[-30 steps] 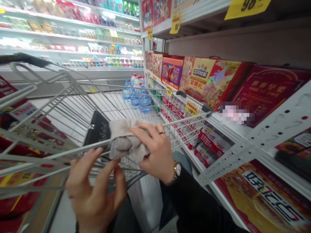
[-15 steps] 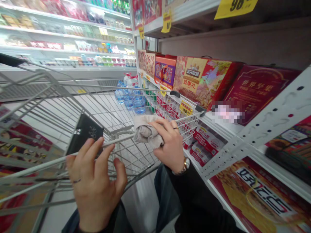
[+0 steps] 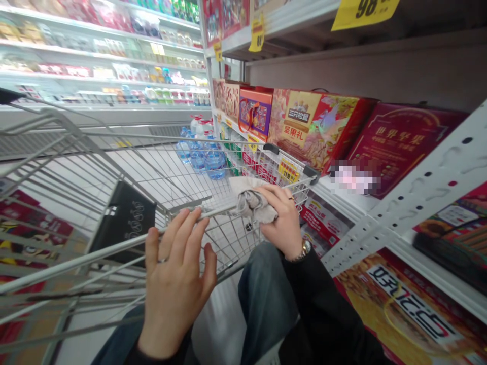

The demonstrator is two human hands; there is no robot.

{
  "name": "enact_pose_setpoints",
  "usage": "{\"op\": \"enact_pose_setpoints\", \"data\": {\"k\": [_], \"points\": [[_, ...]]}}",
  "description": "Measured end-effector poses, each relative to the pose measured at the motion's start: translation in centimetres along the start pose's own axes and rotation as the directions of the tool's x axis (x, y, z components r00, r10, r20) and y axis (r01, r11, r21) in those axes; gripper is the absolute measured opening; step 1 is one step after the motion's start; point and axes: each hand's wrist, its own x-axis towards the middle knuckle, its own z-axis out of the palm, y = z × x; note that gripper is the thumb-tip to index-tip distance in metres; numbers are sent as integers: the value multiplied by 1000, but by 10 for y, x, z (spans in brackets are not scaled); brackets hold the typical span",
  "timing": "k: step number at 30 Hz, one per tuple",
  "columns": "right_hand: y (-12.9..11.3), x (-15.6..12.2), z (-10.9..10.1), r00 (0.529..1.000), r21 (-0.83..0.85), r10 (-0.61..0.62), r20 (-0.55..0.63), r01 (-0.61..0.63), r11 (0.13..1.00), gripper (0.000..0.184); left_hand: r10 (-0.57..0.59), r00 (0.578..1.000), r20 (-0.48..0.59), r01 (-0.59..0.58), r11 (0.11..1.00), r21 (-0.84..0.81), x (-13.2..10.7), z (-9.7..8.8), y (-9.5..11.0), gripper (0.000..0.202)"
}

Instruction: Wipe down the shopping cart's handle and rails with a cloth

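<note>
One grey cloth (image 3: 251, 201) is bunched in the right hand (image 3: 279, 220), curled around it at the shopping cart's rail (image 3: 95, 256); the left hand (image 3: 177, 289) rests open on that rail, holding nothing.

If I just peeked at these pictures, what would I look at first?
You'd probably look first at the two hands in the middle: the right hand squeezes a crumpled gray cloth against the bar of a wire shopping cart, and the left hand rests on that bar. To the right, bright red and gold gift boxes fill a store shelf, with a big yellow price tag at the top.
</note>
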Motion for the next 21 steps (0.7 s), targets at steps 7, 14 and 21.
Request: {"op": "enact_pose_setpoints", "data": {"k": [7,14,21], "points": [[-37,-6,13,1000,-43,12,27,-11,999,74,-7,999,-34,6,1000,-4,-3,7,0,59],[21,-2,-2,999,-20,-20,-40,19,1000,72,22,1000,-18,-22,1000,3,-4,6,-7,64],[17,-1,3,994,-19,-6,-108,4,1000,67,13,998,-61,-12,1000,18,-5,14,-7,74]]}}
